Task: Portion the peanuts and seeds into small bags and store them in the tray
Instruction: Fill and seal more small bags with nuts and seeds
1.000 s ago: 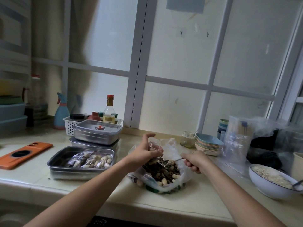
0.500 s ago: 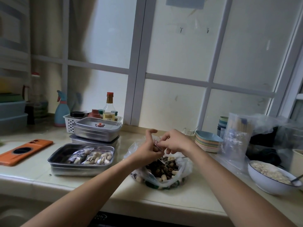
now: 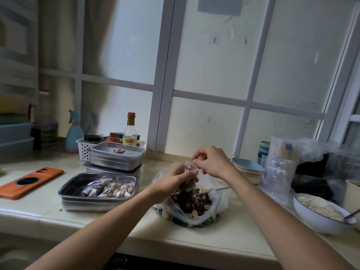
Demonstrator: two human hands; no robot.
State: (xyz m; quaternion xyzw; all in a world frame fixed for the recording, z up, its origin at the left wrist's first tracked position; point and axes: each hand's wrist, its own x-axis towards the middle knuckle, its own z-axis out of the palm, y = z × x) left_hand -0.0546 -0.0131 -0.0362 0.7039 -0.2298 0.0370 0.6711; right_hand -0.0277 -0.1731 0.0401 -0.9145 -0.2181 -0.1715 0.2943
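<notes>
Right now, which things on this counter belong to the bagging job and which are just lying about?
Job: small bag, gripped by left hand and pinched by right hand; big bag of peanuts and seeds; spoon; tray; filled bags.
Lying about: orange phone; spray bottle; sauce bottle; stacked dishes; white bowl.

**A home kitchen**

A pale counter [image 3: 214, 244] runs under a frosted window [image 3: 210, 125]. At the back, a sauce bottle [image 3: 130, 131] and jars [image 3: 92, 138] stand in a white basket [image 3: 82, 151] beside a spray bottle [image 3: 74, 133]. Lidded steel boxes [image 3: 116, 156], a steel tray [image 3: 73, 185] of bagged peanuts, stacked coloured bowls [image 3: 247, 170] and a white bowl [image 3: 315, 221] of food share the surface.
</notes>
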